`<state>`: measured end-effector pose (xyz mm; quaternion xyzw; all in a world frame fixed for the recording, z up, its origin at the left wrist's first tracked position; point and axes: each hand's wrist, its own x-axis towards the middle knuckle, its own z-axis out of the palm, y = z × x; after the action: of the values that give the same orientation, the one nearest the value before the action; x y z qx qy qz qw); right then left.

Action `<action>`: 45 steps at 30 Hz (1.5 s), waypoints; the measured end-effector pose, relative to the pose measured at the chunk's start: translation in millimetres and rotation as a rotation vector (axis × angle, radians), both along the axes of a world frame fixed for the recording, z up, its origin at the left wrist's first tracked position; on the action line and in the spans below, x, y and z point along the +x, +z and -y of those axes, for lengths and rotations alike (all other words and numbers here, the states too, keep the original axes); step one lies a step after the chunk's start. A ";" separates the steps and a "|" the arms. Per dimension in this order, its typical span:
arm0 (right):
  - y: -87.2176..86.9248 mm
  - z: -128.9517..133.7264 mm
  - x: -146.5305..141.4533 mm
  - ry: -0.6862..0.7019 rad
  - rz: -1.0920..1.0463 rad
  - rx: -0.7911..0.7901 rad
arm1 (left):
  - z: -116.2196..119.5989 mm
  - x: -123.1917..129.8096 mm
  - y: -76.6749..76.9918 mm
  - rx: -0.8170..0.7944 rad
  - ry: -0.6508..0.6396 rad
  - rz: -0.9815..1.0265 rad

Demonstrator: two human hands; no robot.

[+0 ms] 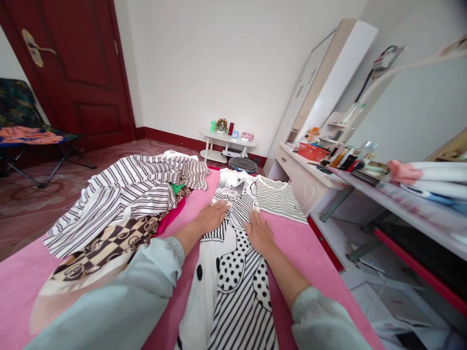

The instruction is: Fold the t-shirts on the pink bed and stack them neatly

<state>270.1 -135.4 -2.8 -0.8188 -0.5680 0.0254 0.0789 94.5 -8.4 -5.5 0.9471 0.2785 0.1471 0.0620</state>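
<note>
Patterned garment (235, 272) stretched out long and narrow

Black-and-white knit-looking cloth, mixing round dots, curved patches and slanting stripes, lies on a smooth pink sheet (297, 253). The left hand (213, 215) and right hand (260, 231) press flat along its opposite edges, fingers straight and released. A thin-striped top (280, 198) lies flat at right; a rumpled striped shirt (134, 187) covers checked fabric (116, 238) at left.

Quantities: one left hand (213, 217) and one right hand (260, 232) — two total — with two sleeves (120, 296). One dotted garment (231, 272); one striped top (279, 200); one pile (127, 187), garment count indeterminate. One door (87, 53), one handle (35, 48), one chair (18, 104), one orange cloth (29, 135). One low table (223, 138) carries five items: one green cup (213, 125), one plant (221, 125), one red can (231, 129), one clock (235, 134), one pink box (247, 136). One basket (311, 152), one mirror (419, 107). Bottles (339, 158): several, too crowded to count.
</note>
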 end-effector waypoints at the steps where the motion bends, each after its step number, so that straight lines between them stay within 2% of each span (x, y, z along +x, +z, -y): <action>1: 0.4 6.7 -0.6 0.015 -0.004 -0.001 | 3.1 -7.2 -0.3 -0.008 -0.011 -0.013; 7: 2.6 55.8 1.0 0.170 -0.009 0.028 | 25.8 -64.9 -1.7 -0.103 -0.126 -0.025; 11: 2.7 87.0 0.6 0.264 -0.055 0.094 | 52.1 -100.9 3.7 -0.179 -0.200 0.160; 15: 6.4 114.2 -10.6 0.320 -0.120 0.261 | 96.4 -126.6 22.1 -0.290 -0.273 0.357; 20: 15.6 151.3 -22.7 0.560 -0.275 0.307 | 146.5 -161.9 51.9 -0.416 -0.498 0.199; 23: 19.6 175.6 -21.7 0.695 -0.294 0.270 | 162.1 -182.4 65.3 -0.415 -0.535 0.144; 25: 21.3 190.5 -19.2 0.731 -0.266 0.238 | 168.1 -191.8 71.7 -0.422 -0.532 0.109; 29: 22.8 206.6 -16.3 0.744 -0.157 0.218 | 170.2 -195.9 72.5 -0.429 -0.489 0.051; 33: 28.3 192.8 -18.3 0.774 -0.062 0.213 | 152.9 -181.2 62.7 -0.314 -0.401 0.084; 36: 36.0 173.7 -21.5 0.862 -0.025 0.172 | 134.0 -163.5 58.5 -0.254 -0.523 0.055; 39: 38.3 164.9 -24.1 0.928 -0.050 0.161 | 124.3 -147.7 56.3 -0.287 -0.646 0.062; 42: 32.7 169.5 -25.0 0.862 -0.151 0.216 | 128.2 -139.1 57.9 -0.358 -0.679 0.092; 45: 33.5 180.2 -29.0 0.729 -0.308 0.262 | 142.1 -140.9 71.1 -0.454 -0.653 0.097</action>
<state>241.1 -315.5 30.6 -0.5336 -0.8008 0.1016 0.2523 -46.4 -150.5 65.6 0.9400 -0.0150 0.0988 0.3261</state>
